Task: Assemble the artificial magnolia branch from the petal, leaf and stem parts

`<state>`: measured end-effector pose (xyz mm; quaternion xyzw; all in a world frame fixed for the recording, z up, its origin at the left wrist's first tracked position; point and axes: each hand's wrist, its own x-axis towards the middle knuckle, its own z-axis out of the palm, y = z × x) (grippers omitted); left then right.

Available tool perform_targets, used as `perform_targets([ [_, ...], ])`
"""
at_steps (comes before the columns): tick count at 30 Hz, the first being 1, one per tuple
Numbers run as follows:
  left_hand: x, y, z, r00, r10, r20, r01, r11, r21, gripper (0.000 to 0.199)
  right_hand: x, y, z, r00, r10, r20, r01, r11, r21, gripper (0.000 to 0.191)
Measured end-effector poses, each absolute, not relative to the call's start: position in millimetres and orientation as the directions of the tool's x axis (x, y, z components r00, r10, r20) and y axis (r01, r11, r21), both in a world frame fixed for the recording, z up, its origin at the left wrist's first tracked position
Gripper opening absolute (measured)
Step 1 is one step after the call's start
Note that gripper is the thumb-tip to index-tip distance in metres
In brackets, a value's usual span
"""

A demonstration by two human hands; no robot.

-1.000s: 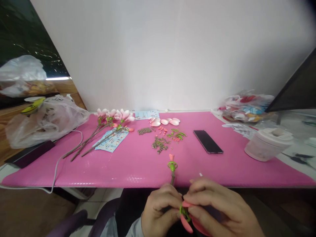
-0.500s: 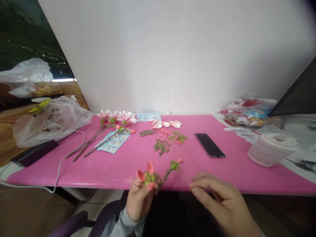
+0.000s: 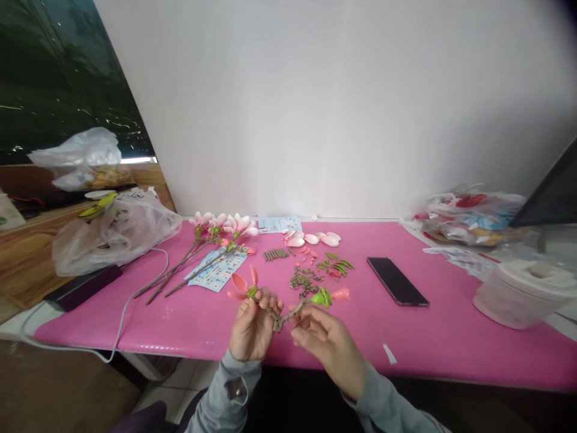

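My left hand [image 3: 253, 329] is closed around a forked brown toy flower branch [image 3: 278, 323], above the front of the pink table. Coral petals [image 3: 240, 281] with a green base stand out at the branch's left end. On the right arm sit a bright green piece [image 3: 321, 297] and a coral bud [image 3: 341, 293]. My right hand [image 3: 325, 337] pinches that right arm just below the green piece; its fingertips are partly hidden. Beyond the hands lie small brown pieces [image 3: 304, 281], green leaves [image 3: 343, 265] and loose pale pink petals [image 3: 330, 239].
Pink-flowered stems [image 3: 180, 264] lie at the left, partly over a blue printed sheet [image 3: 216, 275]. A phone [image 3: 396, 281] and a lidded tub [image 3: 518, 300] are at the right. A white cable [image 3: 121, 328] crosses the left side. A white sliver [image 3: 390, 353] lies near the front edge.
My right hand has moved left and taken hold of the branch's right arm. The branch has come up and now lies more level. The view has shifted, and the white sliver has come into sight.
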<state>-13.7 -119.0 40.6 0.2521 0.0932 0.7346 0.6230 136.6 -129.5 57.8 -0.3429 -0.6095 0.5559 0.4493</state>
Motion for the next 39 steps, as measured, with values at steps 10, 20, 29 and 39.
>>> perform_targets([
  [10,-20.1,-79.6,53.2,-0.042,0.957,0.288,-0.601,-0.255,0.758,0.021,127.9,-63.7,54.7,-0.196,0.960,0.202,-0.142,0.176,-0.974,0.030],
  [20,-36.6,-40.1,56.4,0.162,0.971,0.175,-0.217,-0.138,0.966,0.013,129.8,-17.0,51.4,-0.226,0.946,0.232,-0.046,0.228,-0.973,0.028],
  [29,-35.7,-10.8,51.0,0.288,0.949,0.130,-0.168,-0.083,0.982,0.017,126.3,4.2,50.5,-0.265,0.940,0.214,-0.038,0.212,-0.977,0.023],
  [39,-24.7,12.8,36.6,0.283,0.954,0.100,-0.148,-0.060,0.987,0.017,134.8,24.5,35.1,-0.268,0.948,0.172,0.002,0.179,-0.984,0.018],
])
